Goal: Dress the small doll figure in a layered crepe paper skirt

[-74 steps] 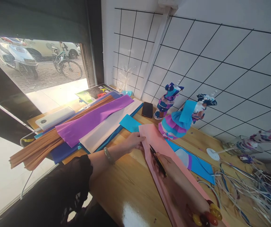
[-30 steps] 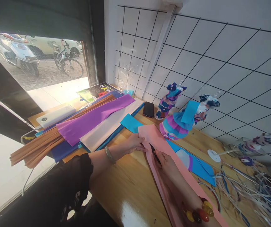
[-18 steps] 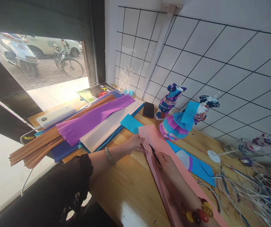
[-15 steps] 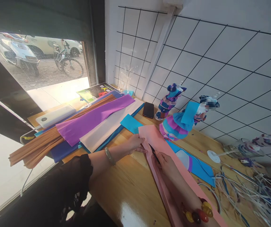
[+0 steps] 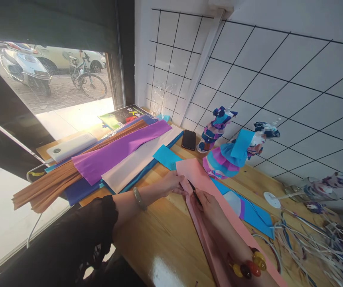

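Note:
A long pink sheet (image 5: 203,175), paper or cloth, lies at a slant across the table with its near edge folded over. My left hand (image 5: 173,183) is closed on the sheet's left edge near the far end. In my right hand (image 5: 207,203) is a pair of dark scissors (image 5: 192,187), only partly visible, with the pointed blade at the sheet's fold close to my left fingers. A bright blue strip (image 5: 167,156) lies just beyond the pink sheet, and a larger blue piece (image 5: 258,217) lies to its right.
Purple (image 5: 123,149), cream and brown sheets are stacked at the left beside a white power bank (image 5: 71,146). A black phone (image 5: 188,140) lies near the wall. Two decorated figures stand behind the pink sheet, one in a ruffled skirt (image 5: 222,163). Tangled ribbons (image 5: 306,247) spread at the right.
The camera view has shifted very slightly. Both hands keep nearly the same place on the pink sheet, with the scissors still at its fold.

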Available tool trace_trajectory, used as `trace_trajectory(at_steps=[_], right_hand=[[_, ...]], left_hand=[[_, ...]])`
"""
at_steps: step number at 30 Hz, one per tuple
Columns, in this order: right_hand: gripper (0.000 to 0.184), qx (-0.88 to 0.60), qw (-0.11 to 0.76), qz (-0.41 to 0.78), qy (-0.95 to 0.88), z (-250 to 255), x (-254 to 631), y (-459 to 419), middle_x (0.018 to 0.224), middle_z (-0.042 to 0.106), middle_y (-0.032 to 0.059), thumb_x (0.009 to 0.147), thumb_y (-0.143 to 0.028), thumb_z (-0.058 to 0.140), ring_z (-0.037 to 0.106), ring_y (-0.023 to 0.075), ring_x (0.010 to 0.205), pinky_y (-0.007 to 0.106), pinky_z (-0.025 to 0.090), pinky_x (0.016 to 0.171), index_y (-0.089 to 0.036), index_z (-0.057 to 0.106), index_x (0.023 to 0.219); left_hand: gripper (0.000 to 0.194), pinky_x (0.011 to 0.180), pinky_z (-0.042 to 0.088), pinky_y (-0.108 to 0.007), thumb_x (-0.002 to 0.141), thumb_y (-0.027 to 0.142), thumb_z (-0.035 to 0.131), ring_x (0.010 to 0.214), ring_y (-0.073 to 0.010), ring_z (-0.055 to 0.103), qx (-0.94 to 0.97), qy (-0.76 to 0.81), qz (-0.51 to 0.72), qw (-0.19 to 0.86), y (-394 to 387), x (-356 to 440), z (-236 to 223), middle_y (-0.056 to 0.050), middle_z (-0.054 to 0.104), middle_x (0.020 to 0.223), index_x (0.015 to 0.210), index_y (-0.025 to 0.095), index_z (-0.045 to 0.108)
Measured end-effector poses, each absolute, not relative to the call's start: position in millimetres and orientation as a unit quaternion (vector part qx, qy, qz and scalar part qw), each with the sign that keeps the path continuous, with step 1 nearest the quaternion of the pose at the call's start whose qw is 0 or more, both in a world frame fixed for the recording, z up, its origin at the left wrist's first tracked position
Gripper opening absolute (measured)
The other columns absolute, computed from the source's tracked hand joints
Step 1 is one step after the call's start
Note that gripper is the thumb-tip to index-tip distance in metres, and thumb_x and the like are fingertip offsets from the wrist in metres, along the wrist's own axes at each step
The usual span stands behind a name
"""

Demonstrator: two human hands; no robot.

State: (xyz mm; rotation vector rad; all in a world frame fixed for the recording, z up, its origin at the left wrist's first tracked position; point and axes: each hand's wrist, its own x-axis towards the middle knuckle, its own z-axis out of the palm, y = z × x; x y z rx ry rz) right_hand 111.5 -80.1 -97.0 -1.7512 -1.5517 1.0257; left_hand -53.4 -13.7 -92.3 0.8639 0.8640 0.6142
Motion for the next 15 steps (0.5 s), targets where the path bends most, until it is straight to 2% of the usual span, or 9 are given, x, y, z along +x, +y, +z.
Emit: trace_trajectory(at_steps=[9, 15], right_hand=[[0.039, -0.654, 0.309, 0.387, -0.572, -103.7, 108.3, -81.3, 0.062, 0.051, 0.0008, 0.086, -0.053, 0.036, 0.044, 0.0151, 0.057, 0.027, 0.033, 0.053, -0.022, 0.044, 0.063], [0.039, -0.652, 0.318, 0.404, -0.557, -101.4, 103.0, -76.1, 0.058, 0.050, 0.0003, 0.086, -0.052, 0.037, 0.044, 0.0148, 0.055, 0.027, 0.032, 0.052, -0.022, 0.045, 0.064]], left_hand=[[0.015, 0.070, 0.058, -0.036, 0.083, 0.018, 0.048, 0.063, -0.0176, 0.068, 0.396, 0.397, 0.276, 0.781, -14.2, -54.8, -89.9, -0.009, 0.067, 0.073, 0.093, 0.010, 0.056], [0.012, 0.066, 0.058, -0.033, 0.083, 0.017, 0.044, 0.058, -0.0164, 0.067, 0.403, 0.377, 0.277, 0.786, -12.3, -52.5, -97.0, -0.008, 0.066, 0.065, 0.084, 0.011, 0.055]])
